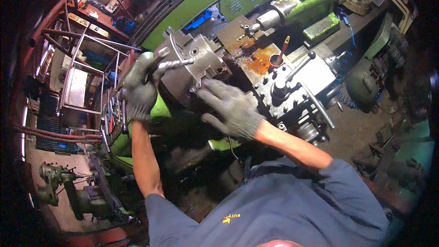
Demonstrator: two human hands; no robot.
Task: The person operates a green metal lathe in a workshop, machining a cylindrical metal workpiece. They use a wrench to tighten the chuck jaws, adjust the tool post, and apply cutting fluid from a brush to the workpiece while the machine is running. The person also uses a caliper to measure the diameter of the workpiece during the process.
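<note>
A grey lathe chuck (187,61) with stepped jaws sits at the headstock of a green lathe. My left hand (141,89), in a grey knit glove, is closed around a metal chuck key (176,64), whose shaft reaches across to the chuck's rim. Blur hides part of that grip. On the chuck's near side is my right hand (233,110), gloved likewise, its fingers stretched out and spread. The fingertips are at the chuck's lower edge; whether they press on it I cannot tell. Nothing shows in that palm.
Right of the chuck stands the tool post (280,89) with its long levers. A brush (285,45) stands in a small pot on the oily, chip-strewn carriage. Behind is the green tailstock (311,7). Several hand tools (112,114) lie left of my left hand.
</note>
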